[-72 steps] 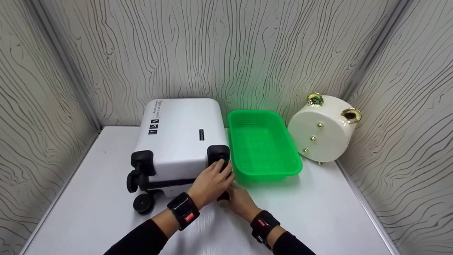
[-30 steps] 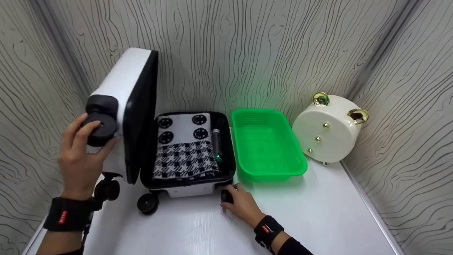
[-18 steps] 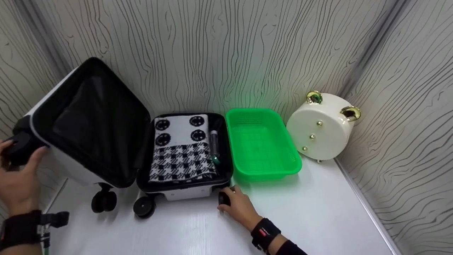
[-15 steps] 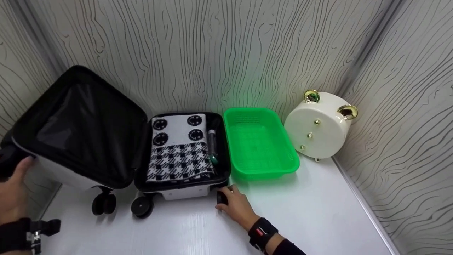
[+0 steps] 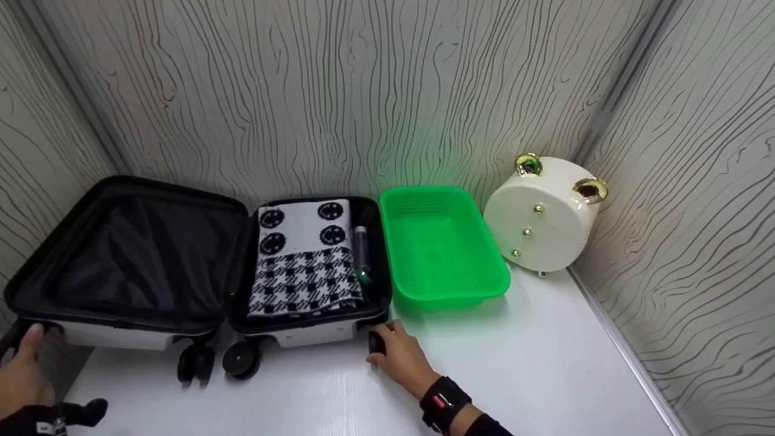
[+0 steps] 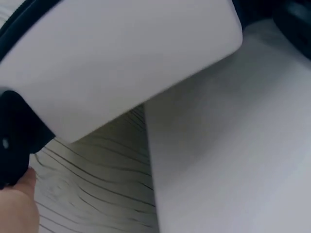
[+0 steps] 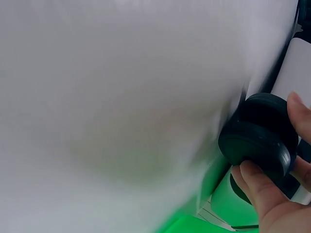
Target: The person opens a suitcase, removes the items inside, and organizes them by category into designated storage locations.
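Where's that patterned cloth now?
In the head view, the patterned cloth lies in the right half of the open suitcase, left of the slim tube; the green basket stands further right.

Behind the right hand point(image 5: 401, 357) sit a black wristband point(image 5: 450, 404) with a red label point(image 5: 439, 401), then a black sleeve point(image 5: 486, 426). Behind the left hand point(image 5: 25, 383), another black band point(image 5: 21, 421) carries a rounded black bracket point(image 5: 88, 413).

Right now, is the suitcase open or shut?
The suitcase is open: in the head view its lid is folded back to the left, and patterned cloth shows in the other half.
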Demonstrator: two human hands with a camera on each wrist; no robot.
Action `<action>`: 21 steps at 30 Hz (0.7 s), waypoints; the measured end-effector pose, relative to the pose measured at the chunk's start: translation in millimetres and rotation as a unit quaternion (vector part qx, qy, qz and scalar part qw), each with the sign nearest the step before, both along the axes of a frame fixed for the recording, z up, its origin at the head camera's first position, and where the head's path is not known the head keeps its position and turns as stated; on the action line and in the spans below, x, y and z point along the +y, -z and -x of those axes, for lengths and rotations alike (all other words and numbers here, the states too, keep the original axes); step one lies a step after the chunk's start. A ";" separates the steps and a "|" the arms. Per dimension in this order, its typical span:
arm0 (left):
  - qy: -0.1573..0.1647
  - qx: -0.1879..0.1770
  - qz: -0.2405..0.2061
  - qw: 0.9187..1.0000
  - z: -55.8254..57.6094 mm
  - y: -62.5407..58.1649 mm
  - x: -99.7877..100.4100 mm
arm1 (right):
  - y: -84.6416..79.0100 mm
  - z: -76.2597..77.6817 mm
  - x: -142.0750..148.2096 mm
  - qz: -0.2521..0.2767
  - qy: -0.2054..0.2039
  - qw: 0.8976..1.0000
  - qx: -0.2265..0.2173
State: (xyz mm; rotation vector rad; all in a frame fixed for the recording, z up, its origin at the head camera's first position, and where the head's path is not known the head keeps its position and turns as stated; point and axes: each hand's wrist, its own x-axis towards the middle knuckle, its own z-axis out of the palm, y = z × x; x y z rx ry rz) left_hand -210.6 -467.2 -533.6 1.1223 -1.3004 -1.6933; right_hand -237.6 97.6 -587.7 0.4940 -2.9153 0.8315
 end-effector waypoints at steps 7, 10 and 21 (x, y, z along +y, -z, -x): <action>0.020 0.014 -0.044 0.999 -3.1 28.0 0.2 | 6.4 -2.7 1.1 -0.003 -0.010 1.000 0.009; 0.034 -0.025 -0.062 0.997 1.7 44.5 -6.6 | 6.3 -0.2 -0.6 -0.004 -0.011 1.000 0.015; 0.132 -0.178 0.031 0.975 -5.6 80.1 -6.4 | 8.1 2.2 2.8 -0.001 -0.016 1.000 0.012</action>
